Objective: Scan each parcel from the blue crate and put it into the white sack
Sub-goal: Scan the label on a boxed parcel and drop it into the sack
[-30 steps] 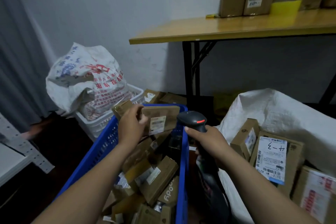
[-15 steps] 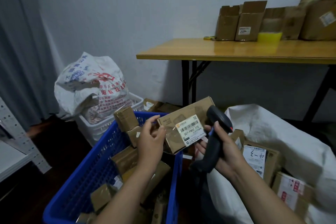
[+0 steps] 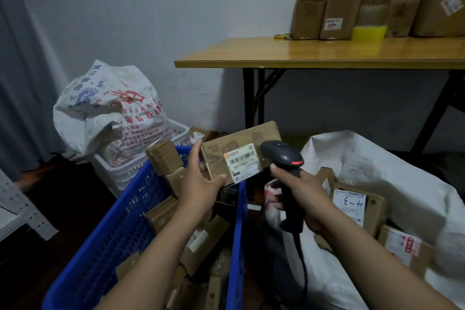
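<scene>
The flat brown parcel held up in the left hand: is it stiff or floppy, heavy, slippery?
Probably stiff: the parcel shows straight edges though the left hand grips only one end. Likely light for its size, since that one hand holds it up in the air. Its face looks shiny around the label, perhaps tape, so it may be slightly slippery.

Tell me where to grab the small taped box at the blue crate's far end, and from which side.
Probably pinch the small taped box across its left and right faces, coming from above: it sits tilted atop the pile in the blue crate, top and sides exposed.
</scene>
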